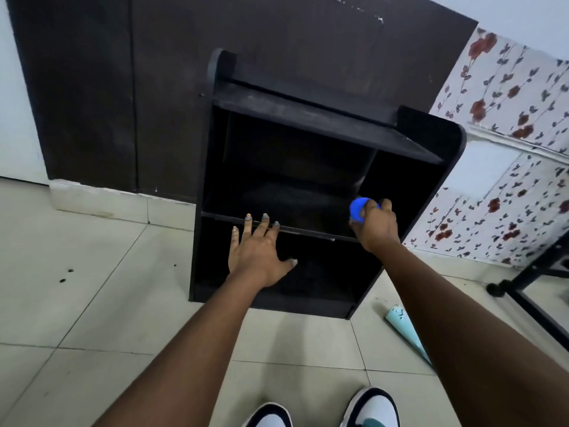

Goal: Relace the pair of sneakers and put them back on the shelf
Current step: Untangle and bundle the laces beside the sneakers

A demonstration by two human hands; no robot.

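gripping a blue object [358, 208], right hand [374, 224] nears shelf [308, 118] edge.

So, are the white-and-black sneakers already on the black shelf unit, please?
No, the white-and-black sneakers stand on the tiled floor before the black shelf unit.

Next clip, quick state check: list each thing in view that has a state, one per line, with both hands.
Left hand: open, fingers spread, in front of the shelf unit.
Right hand: grip closed around a blue object.
Shelf unit: upright, open-fronted; interior too dark to read.
Sneakers: toes at bottom edge, on the tiled floor, not on the shelf.
Paper roll: lying on the floor.
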